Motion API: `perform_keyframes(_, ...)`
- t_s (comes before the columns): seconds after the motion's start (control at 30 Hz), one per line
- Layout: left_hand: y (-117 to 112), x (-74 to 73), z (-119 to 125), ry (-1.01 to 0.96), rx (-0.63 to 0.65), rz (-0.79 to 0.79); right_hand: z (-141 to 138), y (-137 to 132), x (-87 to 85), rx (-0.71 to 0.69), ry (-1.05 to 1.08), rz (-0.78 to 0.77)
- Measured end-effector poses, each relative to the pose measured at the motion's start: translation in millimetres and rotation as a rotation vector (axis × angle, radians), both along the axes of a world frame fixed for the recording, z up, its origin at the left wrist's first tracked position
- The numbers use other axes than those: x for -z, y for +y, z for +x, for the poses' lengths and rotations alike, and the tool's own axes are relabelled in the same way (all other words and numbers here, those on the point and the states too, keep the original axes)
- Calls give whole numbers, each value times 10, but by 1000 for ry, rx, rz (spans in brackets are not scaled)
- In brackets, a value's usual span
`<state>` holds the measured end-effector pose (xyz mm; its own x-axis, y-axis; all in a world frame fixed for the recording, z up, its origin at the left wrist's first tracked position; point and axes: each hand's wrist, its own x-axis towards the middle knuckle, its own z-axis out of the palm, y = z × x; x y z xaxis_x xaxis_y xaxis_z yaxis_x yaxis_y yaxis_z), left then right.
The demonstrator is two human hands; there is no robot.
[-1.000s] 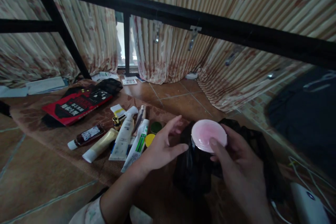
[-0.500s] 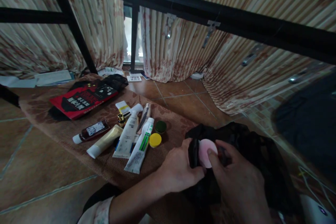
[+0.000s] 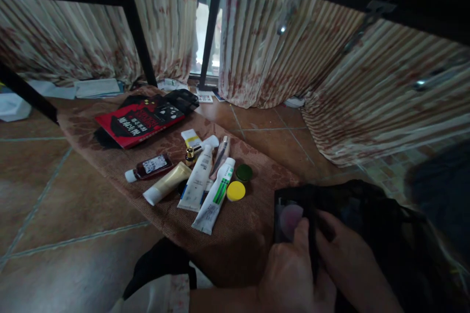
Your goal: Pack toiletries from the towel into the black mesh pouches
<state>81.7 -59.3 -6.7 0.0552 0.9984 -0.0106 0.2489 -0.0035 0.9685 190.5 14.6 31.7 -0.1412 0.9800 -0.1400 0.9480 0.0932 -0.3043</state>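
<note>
A pink round container sits in a dark see-through pouch at the lower right, its colour dimmed by the black material. The forefinger of my left hand reaches up to the container's lower edge. The other fingers of that hand are curled at the pouch, partly hidden. My right hand grips the pouch's right side, thumb and fingers bent round dark material. Left of the pouch lie a yellow-lidded jar, a green-lidded jar and a white tube with a green stripe.
Further left are a white tube, a gold tube, a dark red bottle and a red and black book. A brown cloth lies under them. Black frame bars cross in front of the curtains.
The pink container has gone from my right fingers into the dark pouch. My left hand has shifted right and down, its forefinger now on the container. The view has turned slightly.
</note>
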Motion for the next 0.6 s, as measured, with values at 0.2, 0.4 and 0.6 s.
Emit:
perform_keyframes(0.2, -50, -123, 13, -2, 24, -14, 132, 72, 2, 12, 110, -78)
perform_keyframes(0.4, 21, -167, -110, 12, -76, 49, 241, 26, -10, -26, 183, -84)
perform_keyframes(0.6, 347, -173, -477, -37, -69, -80, 243, -102, -111, -124, 274, -317)
